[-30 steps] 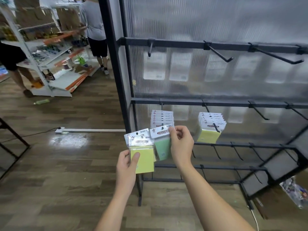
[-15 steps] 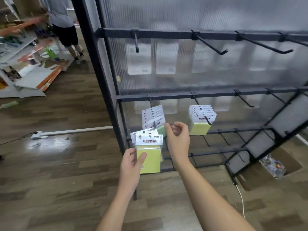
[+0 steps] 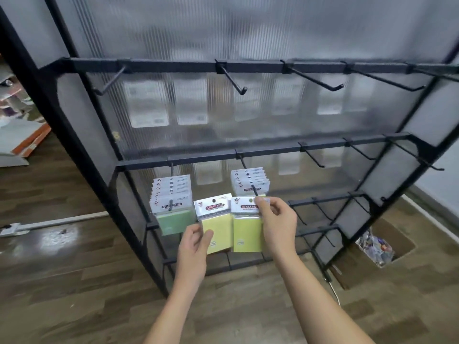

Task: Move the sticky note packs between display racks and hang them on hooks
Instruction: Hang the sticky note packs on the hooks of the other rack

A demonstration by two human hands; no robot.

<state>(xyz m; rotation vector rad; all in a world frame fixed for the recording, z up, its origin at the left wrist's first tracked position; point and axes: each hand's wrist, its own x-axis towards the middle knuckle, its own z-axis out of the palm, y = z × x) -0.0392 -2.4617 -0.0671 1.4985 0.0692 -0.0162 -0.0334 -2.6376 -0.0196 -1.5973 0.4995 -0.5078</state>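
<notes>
The right hand (image 3: 278, 219) pinches a yellow-green sticky note pack (image 3: 248, 223) by the top right corner of its white header card, between the thumb and the curled fingers. The pack hangs upright, and its header is just at the tip of the second hook (image 3: 249, 181) on the middle bar of the rack. I cannot tell if the hole in the card is already on the hook tip. Behind this pack, a row of packs with white headers (image 3: 249, 181) hangs on the same hook.

The left hand (image 3: 195, 247) holds a pale yellow pack (image 3: 215, 224) from below, with the thumb pressed on its front and the fingers behind it. This pack is slightly tilted and is just beside the pack in the right hand, on its left. It is not on any hook.

More to the left, a row of green packs (image 3: 172, 204) hangs on the first hook of the middle bar.

The black metal rack (image 3: 248, 67) has a ribbed translucent back panel (image 3: 248, 26). The hooks on its top bar carry nothing. The rack stands on a dark wood floor (image 3: 62, 294). At the lower right, near the foot of the rack, there is a cardboard box (image 3: 397, 247) with small wrapped items inside.
</notes>
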